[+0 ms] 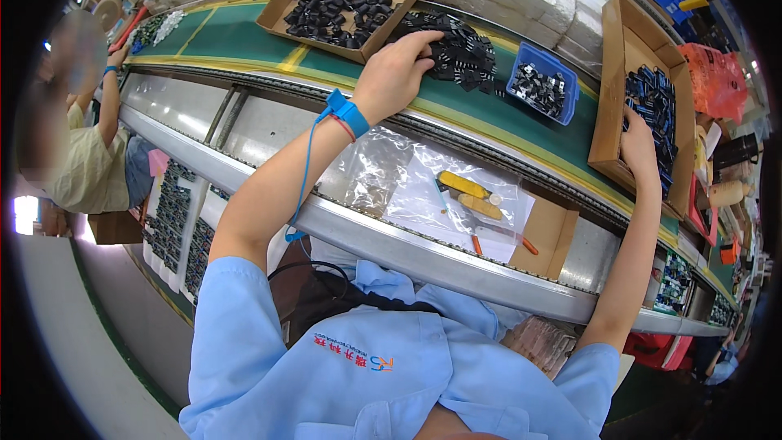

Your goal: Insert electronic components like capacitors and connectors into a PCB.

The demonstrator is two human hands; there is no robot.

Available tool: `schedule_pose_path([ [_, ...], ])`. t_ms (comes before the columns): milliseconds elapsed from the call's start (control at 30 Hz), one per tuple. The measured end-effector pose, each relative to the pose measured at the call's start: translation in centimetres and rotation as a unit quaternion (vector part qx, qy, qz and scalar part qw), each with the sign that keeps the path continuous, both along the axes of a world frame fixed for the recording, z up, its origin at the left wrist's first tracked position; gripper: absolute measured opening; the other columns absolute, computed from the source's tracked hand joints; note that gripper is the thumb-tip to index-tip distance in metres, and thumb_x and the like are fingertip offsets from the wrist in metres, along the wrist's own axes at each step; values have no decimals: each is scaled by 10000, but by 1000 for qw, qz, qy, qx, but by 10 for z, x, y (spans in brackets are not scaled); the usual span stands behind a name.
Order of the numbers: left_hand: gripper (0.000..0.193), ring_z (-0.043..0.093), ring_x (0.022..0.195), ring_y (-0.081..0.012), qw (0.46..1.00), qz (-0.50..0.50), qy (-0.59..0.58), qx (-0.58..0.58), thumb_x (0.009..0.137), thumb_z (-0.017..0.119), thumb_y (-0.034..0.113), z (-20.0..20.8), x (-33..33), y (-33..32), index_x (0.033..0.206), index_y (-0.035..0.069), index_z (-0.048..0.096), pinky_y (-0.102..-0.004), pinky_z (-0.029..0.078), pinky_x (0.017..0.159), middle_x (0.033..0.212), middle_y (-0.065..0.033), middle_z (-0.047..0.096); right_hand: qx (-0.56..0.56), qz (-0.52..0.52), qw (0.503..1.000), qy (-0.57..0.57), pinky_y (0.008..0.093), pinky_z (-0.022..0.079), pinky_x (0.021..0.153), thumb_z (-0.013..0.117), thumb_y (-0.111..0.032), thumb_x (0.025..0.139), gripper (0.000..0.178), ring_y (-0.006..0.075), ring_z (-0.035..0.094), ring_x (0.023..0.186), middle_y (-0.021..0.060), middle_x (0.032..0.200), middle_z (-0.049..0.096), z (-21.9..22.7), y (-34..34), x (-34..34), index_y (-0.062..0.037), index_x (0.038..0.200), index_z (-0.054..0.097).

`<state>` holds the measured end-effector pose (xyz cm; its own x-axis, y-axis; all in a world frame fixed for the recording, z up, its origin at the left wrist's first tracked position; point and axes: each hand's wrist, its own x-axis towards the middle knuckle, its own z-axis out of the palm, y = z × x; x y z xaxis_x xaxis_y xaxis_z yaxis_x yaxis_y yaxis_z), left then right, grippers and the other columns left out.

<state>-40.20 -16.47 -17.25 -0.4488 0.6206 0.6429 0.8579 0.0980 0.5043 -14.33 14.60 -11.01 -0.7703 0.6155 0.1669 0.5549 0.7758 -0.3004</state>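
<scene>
Two bare hands rest over the green worktop (236, 28). At upper centre, the left hand (395, 75) has its fingers curled at the left edge of a pile of flat black parts (466, 57); whether they pinch one cannot be told. Toward the right of the frame, the right hand (639, 145) reaches over the wall of a cardboard box (606, 106) holding blue-and-black parts (648, 98); its fingertips are hidden, so its grip cannot be told. Between the hands sits a blue tray (571, 99) of small dark and silvery pieces. Above the left hand stands a shallow carton (314, 42) of chunky black parts. Below, at centre, clear plastic covers a yellow-handled tool (463, 184). Another person (94, 155) works at upper left.
</scene>
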Motion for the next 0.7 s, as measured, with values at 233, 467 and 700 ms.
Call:
schedule_pose_path([
  [233,360,646,928,-334,998,-29,43,17,818,649,13,4,3,0,1171,73,606,-412,534,778,1031,-135,662,-23,13,1000,17,404,468,909,592,-198,854,444,402,594,1107,262,1148,634,-8,14,5,-42,1270,589],
  [467,321,650,908,-300,996,-41,78,4,817,666,56,2,6,-6,1131,88,612,-398,538,731,933,-98,644,-61,26,998,19,376,446,949,595,-203,889,462,367,589,1145,242,1219,620,-25,44,11,3,1301,555],
  [700,382,606,921,-287,986,27,164,18,816,672,61,-8,-1,-2,1185,85,574,-389,461,881,899,-100,612,-40,9,999,10,374,439,960,583,-186,904,457,366,584,1159,238,1233,617,-19,32,4,16,1312,542],
])
